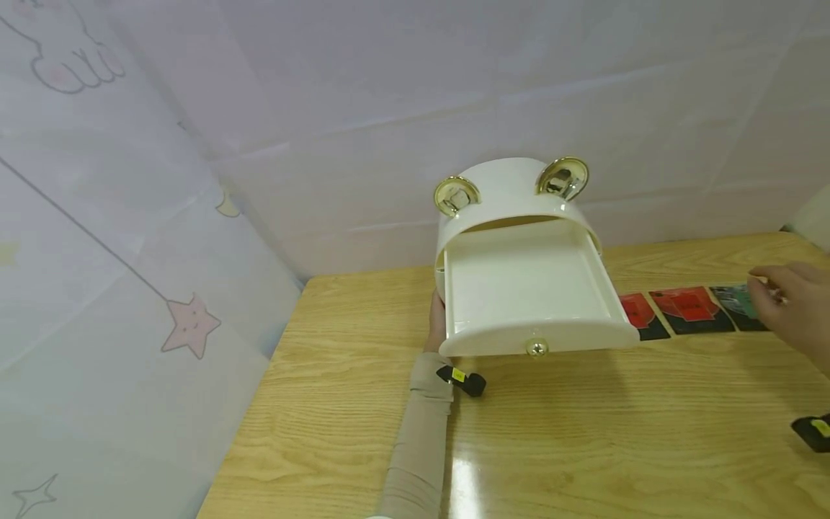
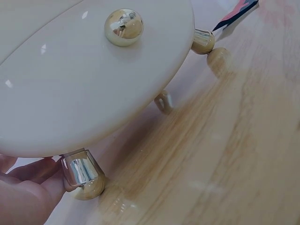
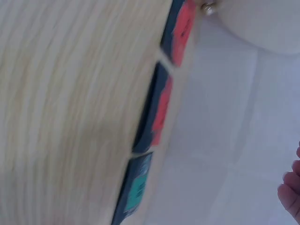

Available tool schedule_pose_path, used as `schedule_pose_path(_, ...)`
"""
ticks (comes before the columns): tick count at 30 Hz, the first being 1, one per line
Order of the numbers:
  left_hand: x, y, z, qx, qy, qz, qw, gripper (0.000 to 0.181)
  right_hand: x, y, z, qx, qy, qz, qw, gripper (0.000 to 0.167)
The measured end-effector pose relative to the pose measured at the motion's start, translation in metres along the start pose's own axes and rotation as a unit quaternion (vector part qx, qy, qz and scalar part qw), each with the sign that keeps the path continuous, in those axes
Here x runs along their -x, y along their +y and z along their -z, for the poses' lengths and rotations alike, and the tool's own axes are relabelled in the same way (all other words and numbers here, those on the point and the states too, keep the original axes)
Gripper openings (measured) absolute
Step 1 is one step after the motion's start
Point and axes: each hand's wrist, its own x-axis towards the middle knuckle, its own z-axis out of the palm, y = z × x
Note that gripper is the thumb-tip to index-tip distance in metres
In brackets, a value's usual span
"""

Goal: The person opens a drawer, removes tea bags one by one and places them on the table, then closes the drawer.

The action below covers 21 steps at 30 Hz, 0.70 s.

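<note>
A glossy white storage box (image 1: pixel 506 191) with two round gold ears stands on the table. Its drawer (image 1: pixel 532 277) is pulled out at the front and holds nothing visible; it has a gold knob (image 2: pixel 124 27). My left hand (image 1: pixel 437 321) grips the box low on its left side, partly hidden by the drawer. In the left wrist view its fingers (image 2: pixel 35 173) curl under the box beside a gold foot (image 2: pixel 83 173). My right hand (image 1: pixel 791 306) hovers at the right, fingers loosely bent, near a green-and-black flat packet (image 1: pixel 742 306). No held thing can be made out in it.
Two red-and-black flat packets (image 1: pixel 694 308) lie in a row with the green one, right of the box. The wooden table (image 1: pixel 350 404) has its left edge showing. A pale printed cloth (image 1: pixel 363 130) hangs behind and at the left.
</note>
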Motion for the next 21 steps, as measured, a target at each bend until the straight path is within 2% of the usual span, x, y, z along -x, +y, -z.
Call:
schedule_pose_path(3,0.003,0.003,-0.003,-0.010,0.010,-0.002,0.9999,0.033,-0.026,-0.046,0.025,-0.019,0.021,0.034,0.9990,0.069)
schedule_pose_path(6,0.002,0.001,-0.001,-0.006,0.003,0.005,1.0000,0.033,-0.038,-0.067,0.035,-0.022,0.036,0.056,0.9975,0.072)
schedule_pose_path(8,-0.002,-0.004,0.003,-0.001,0.001,0.004,1.0000,0.033,-0.041,-0.076,0.038,-0.039,0.039,0.053,0.9970,0.071)
schedule_pose_path(12,-0.011,-0.013,0.008,0.007,-0.003,-0.001,1.0000,0.033,-0.046,-0.095,0.048,-0.076,0.020,0.020,0.9967,0.055)
schedule_pose_path(16,-0.013,-0.013,0.011,0.023,-0.023,0.004,0.9995,0.033,-0.055,-0.119,0.060,-0.120,0.008,0.007,0.9928,0.047)
schedule_pose_path(21,-0.013,-0.012,0.012,0.029,-0.036,0.009,0.9989,0.034,-0.063,-0.144,0.070,-0.182,0.033,0.018,0.9826,0.053)
